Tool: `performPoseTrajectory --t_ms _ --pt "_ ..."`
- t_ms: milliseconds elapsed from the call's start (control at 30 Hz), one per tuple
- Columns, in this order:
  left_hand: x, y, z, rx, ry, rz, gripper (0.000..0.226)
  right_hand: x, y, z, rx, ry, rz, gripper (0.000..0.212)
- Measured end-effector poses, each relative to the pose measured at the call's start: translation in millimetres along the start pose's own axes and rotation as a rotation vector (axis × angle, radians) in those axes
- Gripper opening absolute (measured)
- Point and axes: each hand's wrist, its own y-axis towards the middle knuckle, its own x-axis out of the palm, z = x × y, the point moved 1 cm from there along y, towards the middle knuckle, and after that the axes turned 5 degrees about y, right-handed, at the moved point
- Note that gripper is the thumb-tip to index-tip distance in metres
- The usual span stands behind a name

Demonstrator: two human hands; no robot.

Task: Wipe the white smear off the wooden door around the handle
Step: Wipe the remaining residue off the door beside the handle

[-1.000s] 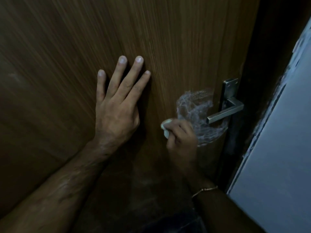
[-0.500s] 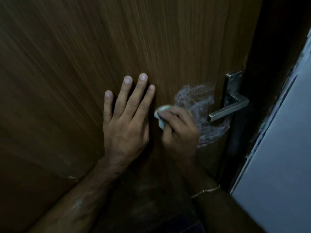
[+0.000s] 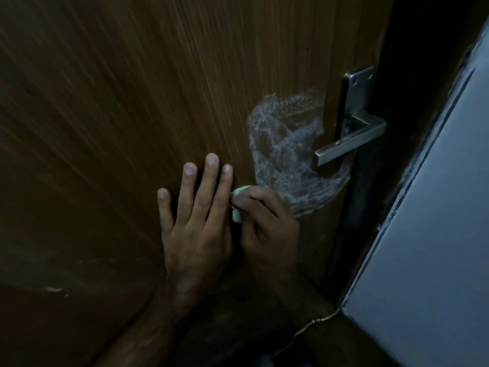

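The white foamy smear [image 3: 288, 157] sits on the brown wooden door [image 3: 132, 102], just to the left of the shiny metal lever handle [image 3: 349, 143] and reaching under it; most of it is not wiped off yet; the right hand [image 3: 267, 221] is below the handle, at the bottom edge of the smear, with its fingers curled tight round a small pale cloth [image 3: 238, 205]; the left hand [image 3: 195, 223] lies flat on the door, farther left of the handle, fingers straight and spread, touching the cloth hand; the cloth looks soft and light, so bunch it well in the fingers; the smear looks wet and may slide, so press firmly.
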Motion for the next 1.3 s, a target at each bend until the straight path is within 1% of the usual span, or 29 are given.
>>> performPoseTrajectory --t_ms 67,133,167,200,300,333,367,433,467,500,533,567,600,633,667,733,767,800,833,933,967,1000,1067,1100,1167,1200,1233,1300 --pt "2 -1 1 -0.016 -0.015 0.017 0.058 -8 -19 8 0.046 0.0 -0.084 0.024" --pt "4 -3 2 -0.038 -0.022 0.041 0.06 -21 -43 22 0.147 -0.031 -0.137 0.024" --pt "6 -5 5 -0.049 -0.031 0.05 0.06 -27 -50 29 0.208 -0.04 -0.115 0.025" --pt "8 -6 8 -0.063 -0.042 0.055 0.06 -29 -52 35 0.29 -0.04 -0.051 0.026" --pt "16 -16 20 -0.114 -0.068 0.037 0.06 -20 -45 33 0.554 0.012 0.282 0.026" --pt "18 -21 24 -0.123 -0.067 0.024 0.059 -15 -44 26 0.602 0.041 0.332 0.028" --pt "19 -27 27 -0.127 -0.061 0.012 0.06 -9 -46 19 0.617 0.07 0.322 0.029" --pt "21 -33 29 -0.122 -0.049 -0.002 0.061 -7 -49 8 0.604 0.118 0.213 0.026" --pt "22 -34 29 -0.122 -0.048 -0.003 0.061 -12 -48 11 0.626 0.125 0.208 0.024" --pt "23 -34 29 -0.124 -0.051 -0.003 0.061 -19 -42 22 0.702 0.126 0.276 0.021" --pt "24 -34 29 -0.128 -0.055 -0.003 0.062 -30 -34 38 0.828 0.124 0.407 0.018" --pt "24 -34 30 -0.13 -0.057 0.002 0.062 -45 -24 55 0.957 0.15 0.571 0.017" --pt "24 -33 31 -0.132 -0.057 0.01 0.062 -58 -16 70 1.05 0.213 0.716 0.018" --pt "23 -33 32 -0.131 -0.057 0.012 0.063 -64 -14 81 1.099 0.259 0.796 0.019" --pt "23 -33 32 -0.127 -0.061 0.009 0.064 -61 -16 80 1.128 0.253 0.793 0.019" --pt "22 -33 31 -0.129 -0.067 -0.001 0.065 -38 -31 57 1.12 0.212 0.646 0.019" --pt "21 -33 31 -0.135 -0.071 -0.005 0.064 -28 -39 43 1.1 0.231 0.589 0.02" --pt "21 -34 30 -0.14 -0.078 -0.007 0.064 -25 -42 38 1.09 0.251 0.582 0.023" --pt "20 -34 30 -0.141 -0.087 -0.008 0.064 -28 -35 43 1.114 0.279 0.629 0.025" --pt "20 -34 29 -0.103 -0.063 -0.009 0.064 -58 -3 79 1.179 0.334 0.928 0.023" --pt "21 -35 29 -0.096 -0.059 -0.008 0.063 -64 1 85 1.174 0.322 0.967 0.023" --pt "21 -35 30 -0.099 -0.059 -0.001 0.063 -64 0 84 1.162 0.285 0.952 0.023" --pt "21 -35 32 -0.125 -0.055 0.01 0.063 -54 -12 74 1.132 0.226 0.833 0.021" --pt "22 -35 32 -0.133 -0.054 0.013 0.063 -52 -15 71 1.135 0.227 0.81 0.021" --pt "22 -35 33 -0.117 -0.056 0.016 0.065 -57 -7 76 1.161 0.246 0.863 0.021" --pt "21 -34 32 -0.108 -0.053 0.015 0.066 -61 0 80 1.141 0.266 0.893 0.023" --pt "21 -34 31 -0.106 -0.051 0.013 0.066 -65 8 81 1.079 0.277 0.901 0.025" --pt "20 -32 31 -0.119 -0.051 0.011 0.065 -68 21 72 0.909 0.285 0.831 0.029"
